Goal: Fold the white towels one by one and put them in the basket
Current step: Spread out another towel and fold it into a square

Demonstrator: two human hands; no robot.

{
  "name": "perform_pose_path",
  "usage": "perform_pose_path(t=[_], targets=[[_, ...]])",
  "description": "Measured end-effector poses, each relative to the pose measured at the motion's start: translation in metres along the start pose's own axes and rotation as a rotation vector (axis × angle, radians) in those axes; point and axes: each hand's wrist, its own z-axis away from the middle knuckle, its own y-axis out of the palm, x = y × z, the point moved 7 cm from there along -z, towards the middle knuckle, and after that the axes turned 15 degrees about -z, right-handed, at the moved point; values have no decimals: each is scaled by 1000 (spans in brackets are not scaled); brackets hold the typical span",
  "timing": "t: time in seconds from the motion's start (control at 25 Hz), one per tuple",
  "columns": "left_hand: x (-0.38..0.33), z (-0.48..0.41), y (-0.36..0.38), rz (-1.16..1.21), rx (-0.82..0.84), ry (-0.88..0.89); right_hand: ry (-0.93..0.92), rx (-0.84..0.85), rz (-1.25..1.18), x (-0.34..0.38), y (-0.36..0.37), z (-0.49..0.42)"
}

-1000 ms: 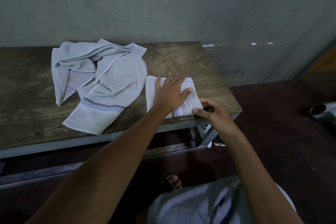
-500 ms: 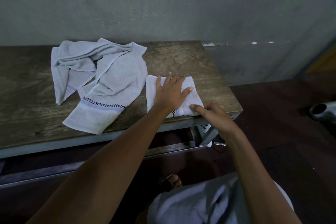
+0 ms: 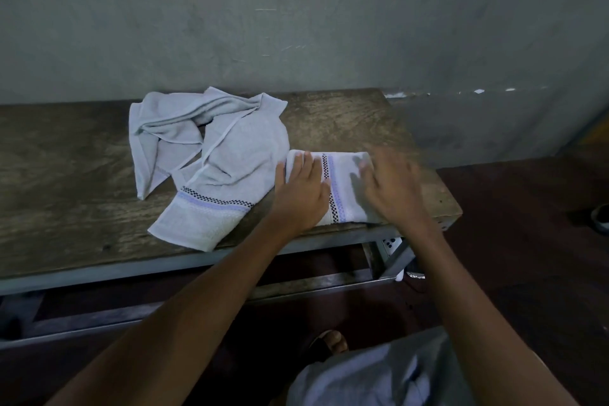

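We find bare wood free across the left of the table (image 3: 66, 175) and in a strip behind the folded towel (image 3: 346, 188) at its right front corner, while the unfolded towels (image 3: 230, 155) crowd the middle just beside it and the grey wall (image 3: 296, 26) closes off the far edge.

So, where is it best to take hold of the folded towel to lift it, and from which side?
Probably its near edge, coming from the front: the folded towel lies flat, layered, close to the front edge of the table, so fingers can slide under all layers there. The left hand presses it flat.
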Motion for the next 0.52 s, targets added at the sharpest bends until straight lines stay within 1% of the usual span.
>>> perform_pose_path(t=[0.04, 0.08, 0.12, 0.16, 0.24, 0.28, 0.36, 0.44, 0.52], targets=[[4, 7, 7, -54, 36, 8, -16, 193, 90, -2, 31, -4], [6, 10, 11, -79, 42, 21, 20, 322, 151, -10, 52, -7], [8, 8, 12, -88, 32, 39, 78, 380, 178, -22, 62, -11], [10, 5, 11, -87, 25, 57, 129, 391, 172, -33, 64, -16], [14, 4, 11, -55, 41, 78, 218, 335, 109, -46, 54, -22], [17, 6, 9, -12, 51, 58, 245, 296, 59, -50, 47, -23], [26, 17, 5, 87, 47, -55, 241, 199, -15, -49, 37, -18], [31, 26, -2, 104, 26, -163, 197, 100, 23, -40, 27, -7], [29, 27, -7, 121, 58, -229, 243, 85, 56, -35, 24, 2]])
